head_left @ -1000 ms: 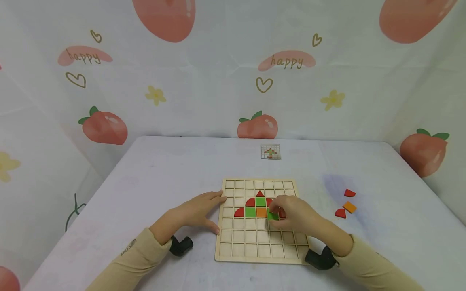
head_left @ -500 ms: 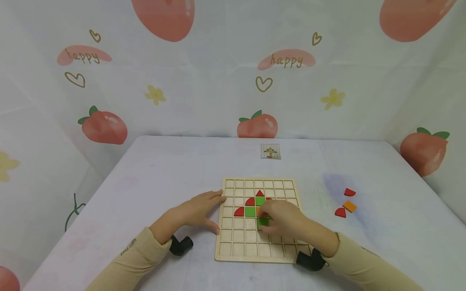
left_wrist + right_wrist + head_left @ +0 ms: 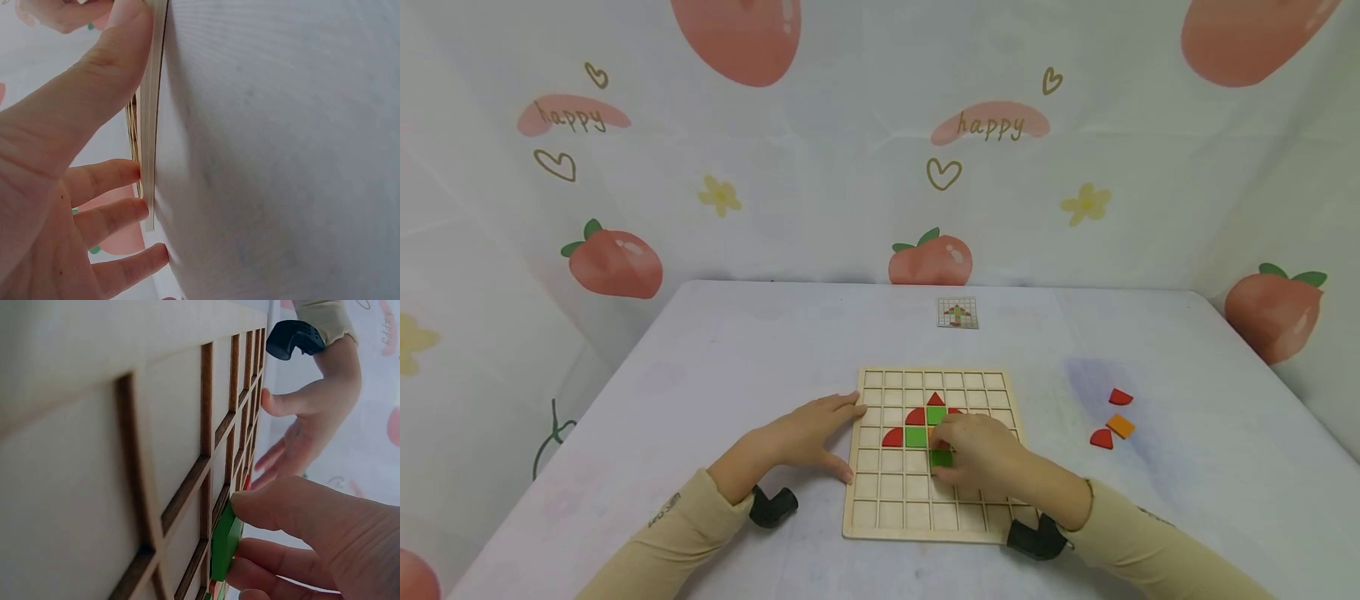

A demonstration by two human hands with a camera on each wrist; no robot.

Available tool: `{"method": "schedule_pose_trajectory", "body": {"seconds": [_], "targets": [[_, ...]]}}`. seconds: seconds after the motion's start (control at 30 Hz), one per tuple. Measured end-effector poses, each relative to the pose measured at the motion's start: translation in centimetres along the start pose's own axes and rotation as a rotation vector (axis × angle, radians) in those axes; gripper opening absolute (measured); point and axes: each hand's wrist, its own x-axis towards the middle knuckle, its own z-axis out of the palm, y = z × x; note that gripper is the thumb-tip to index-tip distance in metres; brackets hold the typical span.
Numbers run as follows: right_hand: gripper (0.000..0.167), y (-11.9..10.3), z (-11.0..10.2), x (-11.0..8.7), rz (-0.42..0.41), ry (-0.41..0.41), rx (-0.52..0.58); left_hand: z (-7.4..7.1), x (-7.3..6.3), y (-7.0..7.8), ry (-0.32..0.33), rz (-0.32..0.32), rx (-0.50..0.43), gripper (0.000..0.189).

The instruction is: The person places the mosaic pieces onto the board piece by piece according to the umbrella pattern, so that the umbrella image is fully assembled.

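My right hand [image 3: 981,450] pinches a green square tile [image 3: 225,540] between thumb and fingers, at a cell of the wooden grid board [image 3: 880,512] below the middle of the pattern. Spread along the board's left edge, my left hand [image 3: 805,432] touches it with straight fingers and thumb. On the board lie a red triangle [image 3: 935,399], a green square [image 3: 936,415] under it, red quarter-circles [image 3: 916,417] and another green square [image 3: 916,437]. My right hand covers most of the pattern's right side, including nearly all of an orange square.
Right of the board lie two loose red quarter-circles [image 3: 1121,397] and an orange square tile [image 3: 1121,427]. A small card [image 3: 957,313] printed with a coloured grid pattern lies behind the board. A cord [image 3: 553,437] hangs at the table's left side.
My right hand has moved left and slightly nearer me, from the green square right of the orange one to the cell below the orange, carrying a green tile. My left hand stays put.
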Motion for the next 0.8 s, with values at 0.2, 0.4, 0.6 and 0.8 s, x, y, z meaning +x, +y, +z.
{"method": "schedule_pose_trajectory", "body": {"seconds": [0.2,0.4,0.6,0.8], "targets": [[0.014,-0.1,0.0,0.0,-0.002,-0.006,0.004,0.0,0.1,-0.1,0.0,-0.001,-0.001,0.092],[0.014,-0.1,-0.2,0.0,-0.019,-0.01,0.025,0.0,0.1,0.0,0.0,-0.001,-0.002,0.092],[0.016,0.1,-0.3,-0.2,-0.004,-0.016,0.05,0.1,0.1,-0.1,0.002,0.002,0.003,0.092],[0.017,1.4,-1.5,-0.7,0.045,0.004,0.116,0.1,0.1,-0.1,0.004,0.006,0.004,0.092]]}}
